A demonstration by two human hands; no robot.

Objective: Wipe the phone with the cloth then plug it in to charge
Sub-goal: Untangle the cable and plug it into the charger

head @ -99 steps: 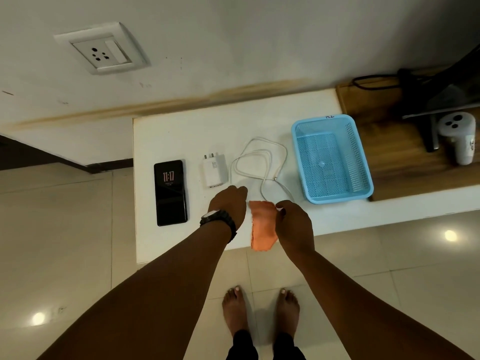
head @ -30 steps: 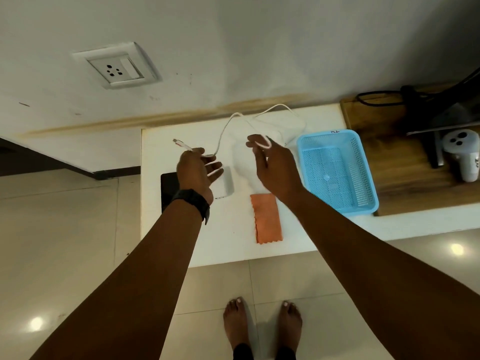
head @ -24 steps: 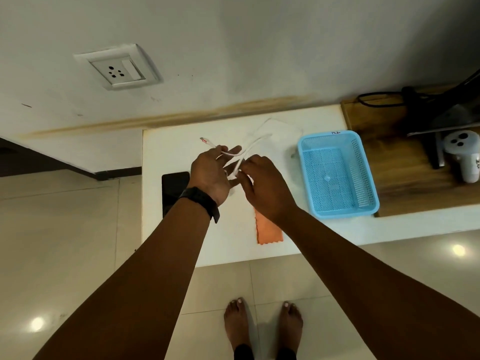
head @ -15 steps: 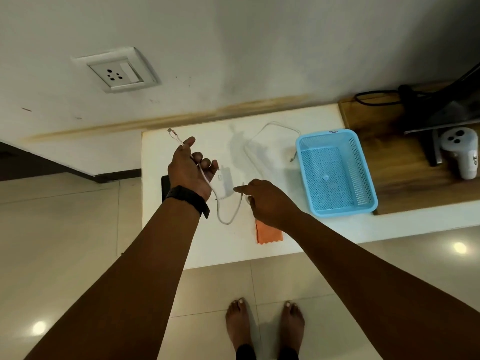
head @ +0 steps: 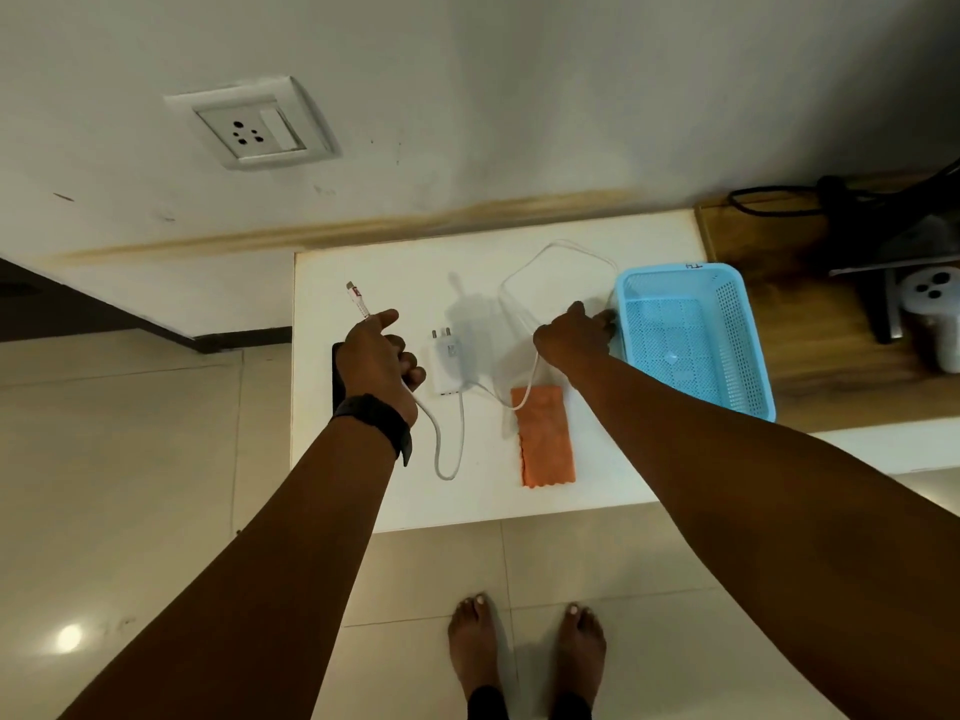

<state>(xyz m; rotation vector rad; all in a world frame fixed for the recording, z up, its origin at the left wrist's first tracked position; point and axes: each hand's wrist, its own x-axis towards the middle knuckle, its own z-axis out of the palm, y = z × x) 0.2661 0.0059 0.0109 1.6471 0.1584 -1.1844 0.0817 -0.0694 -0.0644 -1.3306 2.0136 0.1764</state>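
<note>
My left hand (head: 376,356) is shut on the white charging cable (head: 447,449), one connector end (head: 356,298) sticking up past the thumb. The cable loops down, then up across the white table (head: 623,459) towards the basket. My right hand (head: 571,337) rests at the cable's far loop beside the basket; its fingertips are hidden. The black phone (head: 337,376) lies mostly hidden under my left hand. The white charger adapter (head: 445,368) lies between my hands. The orange cloth (head: 545,441) lies flat near the table's front edge.
A light blue plastic basket (head: 748,350) stands at the table's right. A wall socket with a switch (head: 254,124) is on the wall at the upper left. A wooden shelf (head: 831,366) at the right carries a white controller (head: 935,314) and black cables.
The cloth was put down on the table and both hands picked up the cable. In the last half second my right hand moved right to the basket, drawing the cable out.
</note>
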